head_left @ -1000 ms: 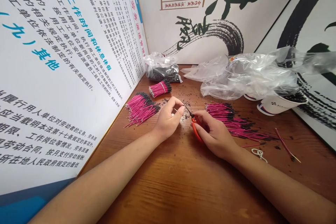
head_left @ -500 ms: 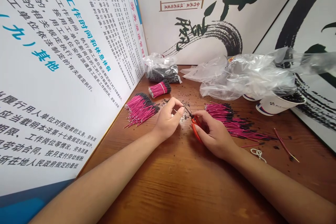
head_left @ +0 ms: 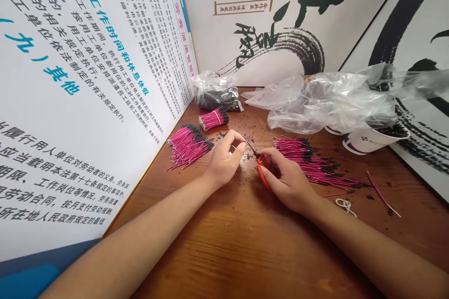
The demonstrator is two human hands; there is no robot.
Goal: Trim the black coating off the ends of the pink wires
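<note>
At the near edge of the wooden table (head_left: 210, 252), both forearms reach in and the hands work close together above a scatter of black scraps (head_left: 247, 180). The left hand (head_left: 224, 161) curls its fingers (head_left: 238, 142) into a tight pinch on something too small to make out, with a pale sliver showing at the left of the pinch. Just beside it, the right hand (head_left: 287, 180) closes its fingers (head_left: 268, 159) around the red handles of small scissors (head_left: 262, 170). Their dark blades point up and left, almost touching the left fingertips; how far open they are is hard to tell. Left of the hands lies a loose pile of pink wires (head_left: 187, 145) with black ends. A longer spread of the same wires (head_left: 308, 161) fans out just right of the right hand. Farther right lie a stray red wire (head_left: 380, 197) with a bare tip and a small white rubber band (head_left: 345, 206). Beyond the hands sits a small banded bundle of pink wires (head_left: 213, 118), and behind it, in the corner, a plastic bag of black pieces (head_left: 214, 92). Crumpled clear plastic bags (head_left: 326, 107) heap beside a paper cup (head_left: 372, 141) holding black bits. Boards of printed Chinese text (head_left: 87, 56) and brush calligraphy (head_left: 280, 14) stand along the table's far sides.
</note>
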